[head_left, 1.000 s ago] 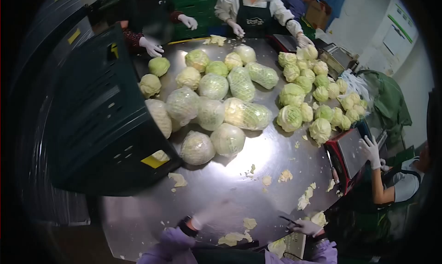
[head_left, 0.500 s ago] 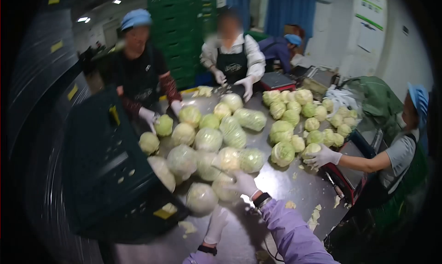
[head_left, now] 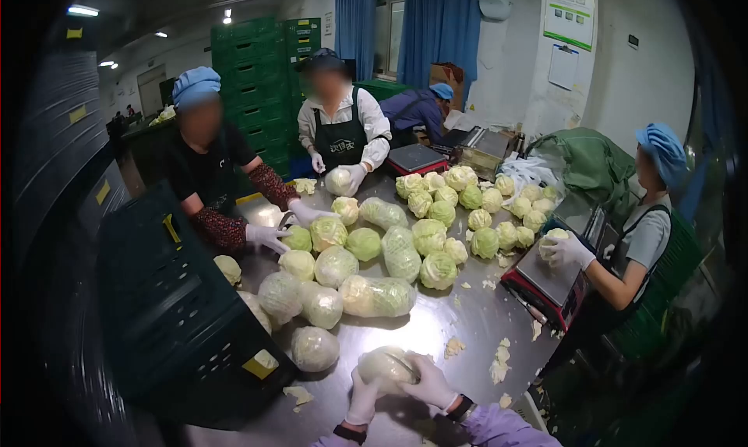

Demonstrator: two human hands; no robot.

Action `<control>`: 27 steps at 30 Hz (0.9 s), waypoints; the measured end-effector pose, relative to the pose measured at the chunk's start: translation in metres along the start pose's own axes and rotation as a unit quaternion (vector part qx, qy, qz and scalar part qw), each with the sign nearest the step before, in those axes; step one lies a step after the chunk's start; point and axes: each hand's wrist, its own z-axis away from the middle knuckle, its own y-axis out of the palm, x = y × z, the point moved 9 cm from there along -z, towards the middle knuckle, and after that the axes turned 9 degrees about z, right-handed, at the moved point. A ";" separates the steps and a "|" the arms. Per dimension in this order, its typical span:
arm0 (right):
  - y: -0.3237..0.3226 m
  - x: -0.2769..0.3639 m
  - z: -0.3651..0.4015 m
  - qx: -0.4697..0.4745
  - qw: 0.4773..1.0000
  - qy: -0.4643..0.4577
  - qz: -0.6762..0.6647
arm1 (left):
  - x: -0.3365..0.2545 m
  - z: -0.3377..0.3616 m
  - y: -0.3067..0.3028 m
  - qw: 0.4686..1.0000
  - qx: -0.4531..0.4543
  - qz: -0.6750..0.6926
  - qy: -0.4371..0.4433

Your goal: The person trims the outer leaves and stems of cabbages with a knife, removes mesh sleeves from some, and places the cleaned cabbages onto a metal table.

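Observation:
A pale cabbage (head_left: 385,367) is held just above the metal table (head_left: 467,377) at its near edge. My left hand (head_left: 363,400), gloved in white, is wrapped round its lower left side. On its right side is my right hand (head_left: 427,383), also gloved, with a thin dark tool, partly hidden, lying along the cabbage by the fingers. A film-wrapped cabbage (head_left: 315,349) rests to the left of my hands. Beyond it lie several more wrapped cabbages, among them a long wrapped pair (head_left: 377,296).
A dark green crate (head_left: 179,307) leans at the left. Co-workers stand around the far side, one holding a cabbage over a red scale (head_left: 545,287) at the right. Unwrapped cabbages (head_left: 439,269) cover the far middle. Leaf scraps (head_left: 500,361) lie at the right.
My right hand has come back from the cabbage group, and both hands now hold a cabbage near me. The right co-worker's cabbage moved over the scale. The view has shifted.

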 end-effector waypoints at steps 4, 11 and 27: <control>-0.008 0.020 0.081 0.033 0.984 0.082 -0.156 | 0.033 0.067 -0.033 1.000 -0.020 0.010 0.018; 0.004 0.030 0.174 -0.091 0.994 0.045 -0.048 | 0.082 0.124 -0.085 0.970 -0.081 -0.213 0.086; -0.010 0.017 0.189 -0.020 0.987 0.119 -0.105 | 0.041 0.145 -0.026 0.911 0.025 -0.368 0.184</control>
